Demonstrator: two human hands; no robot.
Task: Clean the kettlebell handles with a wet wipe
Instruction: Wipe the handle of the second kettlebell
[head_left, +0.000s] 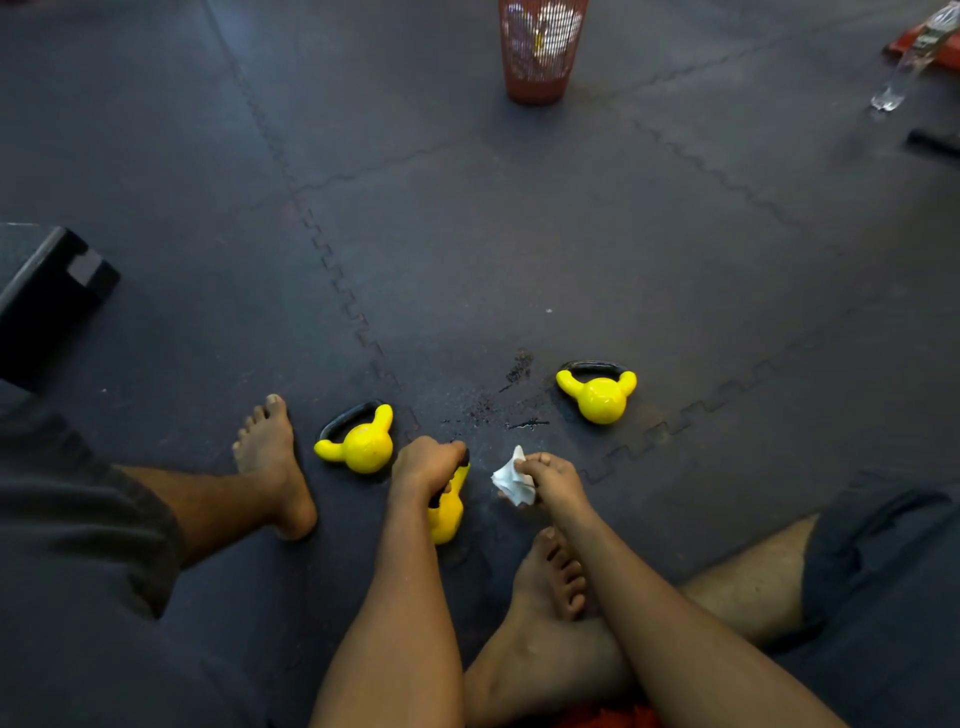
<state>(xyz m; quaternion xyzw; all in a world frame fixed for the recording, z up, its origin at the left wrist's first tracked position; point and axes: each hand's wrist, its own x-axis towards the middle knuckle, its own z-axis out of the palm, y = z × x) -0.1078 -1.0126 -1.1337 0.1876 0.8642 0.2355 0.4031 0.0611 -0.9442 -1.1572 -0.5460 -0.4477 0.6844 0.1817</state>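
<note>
Down on the dark interlocking floor mat (519, 234), as I watch over the head-camera link, the left hand (428, 462) curls round the black handle of the near kettlebell (447, 514), whose yellow body shows beneath the wrist, on the person's side of the fist. I cannot tell from my feed whether it rests on the mat or is lifted.

Just to the right, apart from that handle, the right hand (553, 478) pinches a crumpled white wet wipe (511, 480) between thumb and fingertips, the wipe sticking out toward the left hand.

A second kettlebell (361, 441) sits just left of the left hand, beside a bare left foot (272, 462). A third kettlebell (597, 395) stands beyond the right hand and a little to its right. Dark wet marks (519, 364) spot the mat beyond both hands, between those two kettlebells. The right foot (550, 577) lies under the right forearm.

Far beyond the hands stands a red mesh bin (537, 52). A clear plastic bottle (906, 67) lies well off to the far right, and a black block (47, 291) sits well to the left of the left hand.
</note>
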